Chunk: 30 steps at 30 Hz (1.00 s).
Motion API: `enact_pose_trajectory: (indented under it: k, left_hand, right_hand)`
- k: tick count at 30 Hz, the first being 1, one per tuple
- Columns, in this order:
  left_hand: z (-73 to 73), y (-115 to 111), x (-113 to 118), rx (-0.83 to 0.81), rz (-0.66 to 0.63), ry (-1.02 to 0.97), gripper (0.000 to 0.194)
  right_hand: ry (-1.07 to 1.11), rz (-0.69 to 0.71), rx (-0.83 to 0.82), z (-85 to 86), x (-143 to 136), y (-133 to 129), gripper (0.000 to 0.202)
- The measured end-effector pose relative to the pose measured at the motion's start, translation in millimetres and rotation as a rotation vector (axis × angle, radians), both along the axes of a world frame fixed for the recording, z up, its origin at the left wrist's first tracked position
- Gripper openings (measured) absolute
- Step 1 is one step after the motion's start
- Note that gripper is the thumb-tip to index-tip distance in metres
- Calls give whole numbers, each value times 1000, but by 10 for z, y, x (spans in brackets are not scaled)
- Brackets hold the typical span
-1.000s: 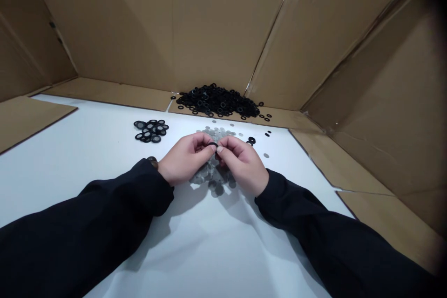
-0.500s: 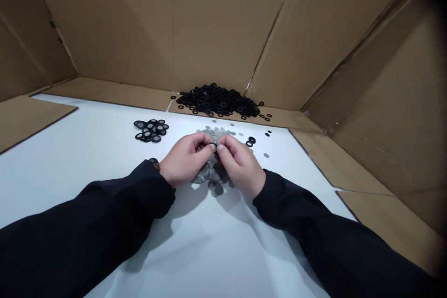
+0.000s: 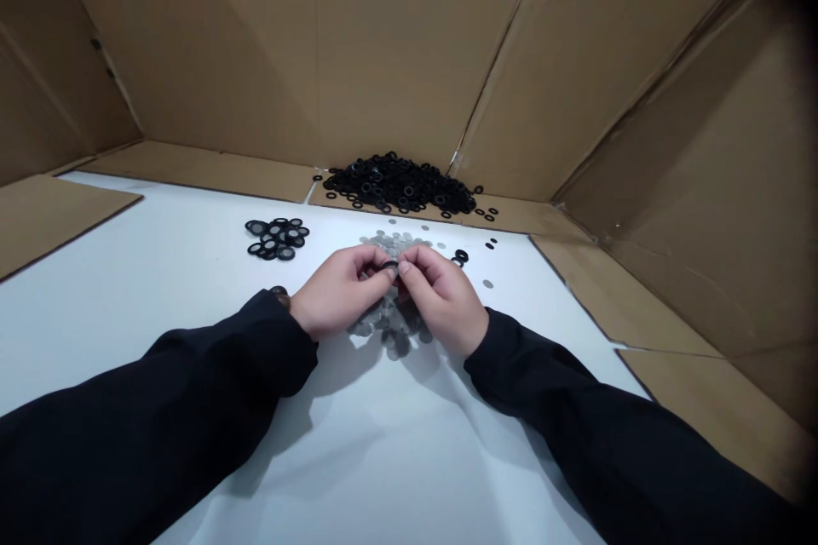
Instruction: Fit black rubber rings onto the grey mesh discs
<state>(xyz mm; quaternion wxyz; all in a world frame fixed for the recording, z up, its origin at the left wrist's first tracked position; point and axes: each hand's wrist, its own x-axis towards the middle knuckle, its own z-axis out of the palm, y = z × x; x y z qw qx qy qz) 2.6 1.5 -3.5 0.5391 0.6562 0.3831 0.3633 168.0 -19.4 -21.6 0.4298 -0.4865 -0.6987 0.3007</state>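
Note:
My left hand (image 3: 342, 289) and my right hand (image 3: 444, 298) meet at the middle, both closed in a pinch. Between the fingertips is a black ring washer (image 3: 392, 264), mostly covered by thumbs and fingers; whether a disc sits in it I cannot tell. Under and around both hands spreads a pile of thin grey discs (image 3: 397, 344), partly hidden by them. Just right of my right hand lie a few loose black rings (image 3: 461, 255). To the left is a small heap of black rings with grey discs in them (image 3: 285, 254).
At the back, a large heap of black rings (image 3: 396, 183) rests against the cardboard wall (image 3: 409, 43). Cardboard strips (image 3: 204, 170) edge the white table (image 3: 358, 460). A few stray grey discs (image 3: 487, 283) lie to the right. Something round and dark (image 3: 279, 292) shows beside my left wrist.
Both hands have shifted very slightly while pinching the same black ring washer, and a little more of the ring shows. The heaps look the same.

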Motion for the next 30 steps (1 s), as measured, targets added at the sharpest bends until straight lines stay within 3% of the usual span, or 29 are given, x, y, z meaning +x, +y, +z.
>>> enact_pose_trajectory:
  k: [6, 12, 20, 30]
  left_hand:
    - [-12, 10, -7, 33, -7, 48, 14]
    - [14, -24, 21, -43, 36, -89, 16]
    - [1, -2, 11, -65, 80, -167, 22]
    - [-14, 40, -33, 25, -29, 65, 14]
  right_hand:
    - [-181, 2, 99, 58, 6, -15, 21]
    - [-256, -6, 174, 90, -17, -4, 17]
    - [-50, -21, 66, 14, -39, -24, 17]
    - [-78, 72, 24, 2, 32, 20, 8]
